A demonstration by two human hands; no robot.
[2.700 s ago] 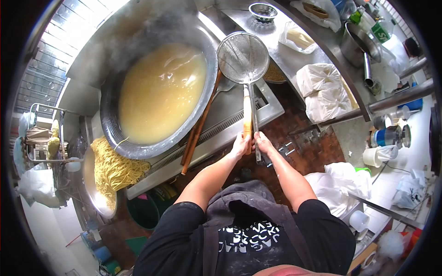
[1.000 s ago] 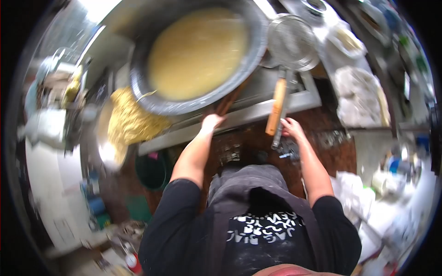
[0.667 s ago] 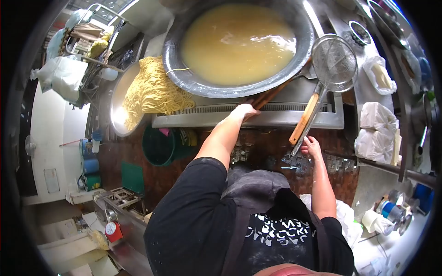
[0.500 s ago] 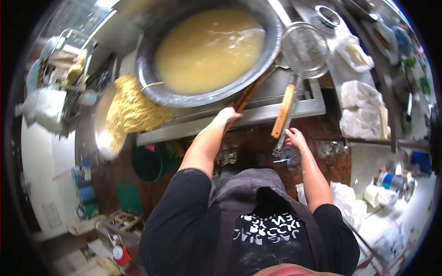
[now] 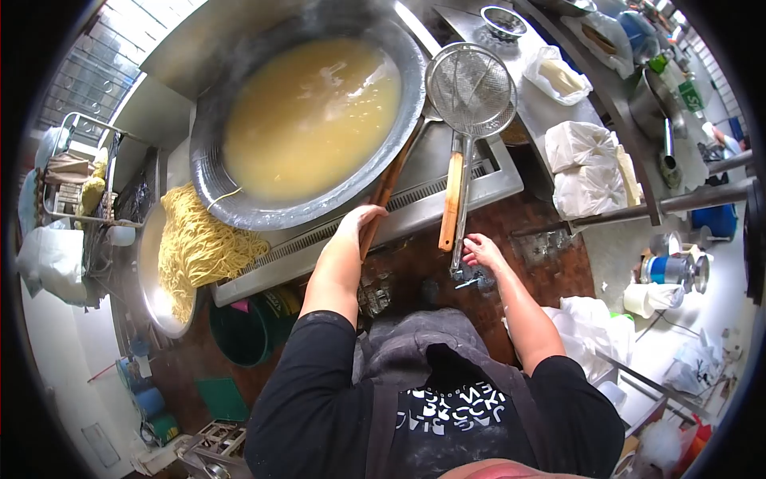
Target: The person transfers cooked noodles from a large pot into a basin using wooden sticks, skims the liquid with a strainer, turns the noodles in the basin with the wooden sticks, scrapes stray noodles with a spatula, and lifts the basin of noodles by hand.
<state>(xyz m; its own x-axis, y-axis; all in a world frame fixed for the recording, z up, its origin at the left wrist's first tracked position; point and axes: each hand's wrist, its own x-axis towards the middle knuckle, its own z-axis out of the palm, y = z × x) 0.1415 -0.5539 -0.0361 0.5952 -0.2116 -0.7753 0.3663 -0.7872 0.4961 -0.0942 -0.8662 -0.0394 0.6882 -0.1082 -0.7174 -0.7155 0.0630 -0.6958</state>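
Note:
My left hand is closed around the long wooden sticks, which lean beside the large pot of cloudy yellowish liquid. My right hand is open, fingers slightly apart, just right of the metal handle end of a wire strainer. A wooden handle lies alongside that metal handle, and both jut over the stove's front edge. Yellow noodles are heaped in a pale bowl left of the pot, with one strand over the pot's rim.
White plastic-wrapped packages and a small metal bowl sit on the right counter. A dark green bin stands below the stove at left. White bags lie at lower right, beyond a metal rail.
The strainer handles were held in both hands and are now let go. My left hand has moved left onto the wooden sticks; my right hand has opened beside the handles. The camera view has shifted.

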